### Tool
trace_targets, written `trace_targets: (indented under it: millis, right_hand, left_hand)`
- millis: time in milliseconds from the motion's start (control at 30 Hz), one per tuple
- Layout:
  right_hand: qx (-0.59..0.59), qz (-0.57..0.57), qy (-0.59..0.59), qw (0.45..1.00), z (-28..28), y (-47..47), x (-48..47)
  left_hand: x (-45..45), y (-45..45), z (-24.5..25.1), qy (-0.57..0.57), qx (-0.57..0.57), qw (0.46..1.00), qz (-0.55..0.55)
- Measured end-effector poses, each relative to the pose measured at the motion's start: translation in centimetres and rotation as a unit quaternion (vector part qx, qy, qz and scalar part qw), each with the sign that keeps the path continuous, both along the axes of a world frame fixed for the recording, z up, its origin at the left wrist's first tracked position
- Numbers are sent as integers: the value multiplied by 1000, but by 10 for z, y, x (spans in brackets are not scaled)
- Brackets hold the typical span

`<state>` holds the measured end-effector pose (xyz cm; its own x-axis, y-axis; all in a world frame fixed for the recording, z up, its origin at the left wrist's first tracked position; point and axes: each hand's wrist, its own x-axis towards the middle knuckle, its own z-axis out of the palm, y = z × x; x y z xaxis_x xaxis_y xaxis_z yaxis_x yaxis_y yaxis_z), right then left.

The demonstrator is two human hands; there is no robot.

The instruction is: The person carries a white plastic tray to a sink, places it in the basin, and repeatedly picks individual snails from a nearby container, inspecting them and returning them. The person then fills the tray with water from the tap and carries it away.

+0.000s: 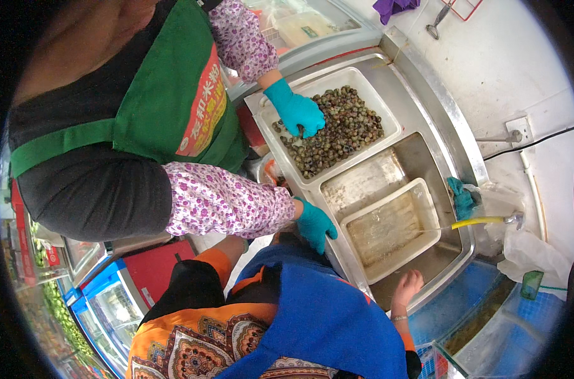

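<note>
My right hand [409,284], bare with loosely bent fingers, is over the sink [386,299], just off the near corner of a white plastic tub [392,271]. No object shows in it. Shallow, cloudy water lies in that tub, and a thin stream runs in from a yellow hose [478,221]. My left hand is hidden behind a co-worker's floral sleeve; only the wrist shows. Up on the steel drainboard is a white tray [392,124] of small dark snails [336,135]. A co-worker's teal-gloved hand [298,113] touches them.
The co-worker in a green apron [159,90] stands close on the left. Another teal-gloved hand [316,226] of theirs rests at the sink's front edge. A teal cloth or glove [461,198] hangs at the back rim. Blue-bottomed water tanks [457,289] lie at the right.
</note>
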<state>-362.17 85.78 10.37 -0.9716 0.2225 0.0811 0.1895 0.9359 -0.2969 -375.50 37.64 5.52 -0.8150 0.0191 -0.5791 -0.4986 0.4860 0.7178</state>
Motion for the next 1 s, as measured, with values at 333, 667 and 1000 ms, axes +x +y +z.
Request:
trace_targets:
  millis: [333, 667, 1000]
  right_hand:
    - [-124, 339, 124, 924, 71, -193, -189]
    - [129, 433, -81, 889, 66, -319, -295]
    - [-181, 436, -50, 880, 67, -324, -294]
  left_hand:
    - [128, -87, -30, -137, 48, 975, 169]
    - [276, -117, -59, -118, 19, 941, 317]
    - [352, -111, -75, -125, -61, 936, 324]
